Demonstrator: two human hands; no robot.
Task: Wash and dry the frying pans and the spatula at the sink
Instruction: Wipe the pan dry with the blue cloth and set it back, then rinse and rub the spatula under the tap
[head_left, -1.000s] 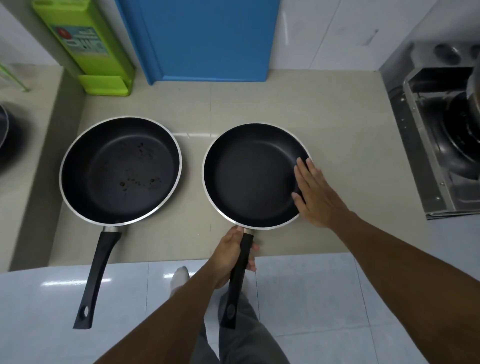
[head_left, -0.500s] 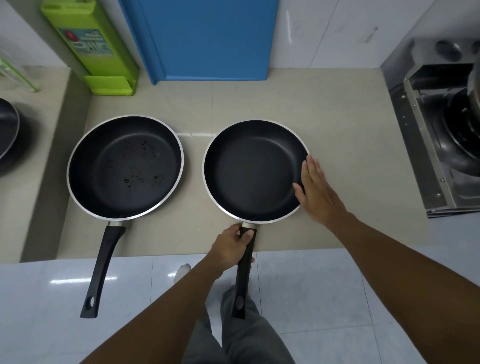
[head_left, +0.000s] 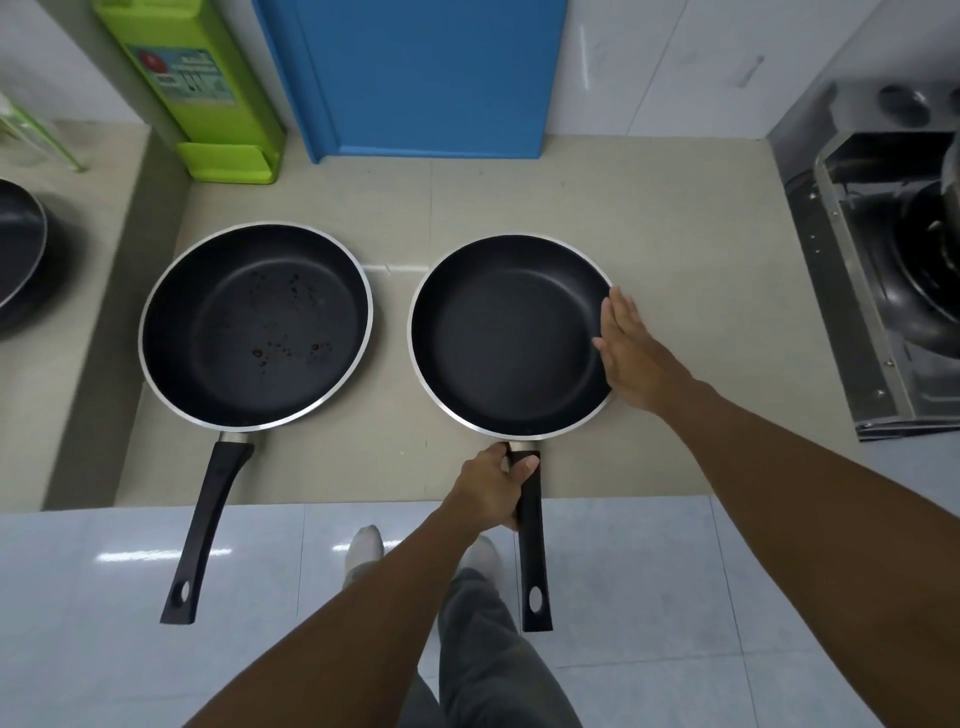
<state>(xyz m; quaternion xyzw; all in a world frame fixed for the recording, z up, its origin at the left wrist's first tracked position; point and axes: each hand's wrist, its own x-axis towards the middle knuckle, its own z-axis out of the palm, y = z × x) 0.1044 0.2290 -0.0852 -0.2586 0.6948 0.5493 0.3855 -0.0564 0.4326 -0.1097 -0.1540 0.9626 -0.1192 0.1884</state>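
Right frying pan (head_left: 509, 338): centre-right of frame, flat on beige counter (head_left: 675, 249), handle (head_left: 534, 551) jutting past the near edge. Left hand (head_left: 491, 488) wrapped round handle near its root, thumb (head_left: 527, 463) on top. Right hand (head_left: 634, 358) against pan's right rim, fingers (head_left: 621, 312) straight, pressed together. Left frying pan (head_left: 254, 327) just beside, not touching, brown specks inside, no hand on it. Green container (head_left: 208, 93) and blue panel (head_left: 415, 73) along upper frame. Steel stove (head_left: 893, 270) at right edge.
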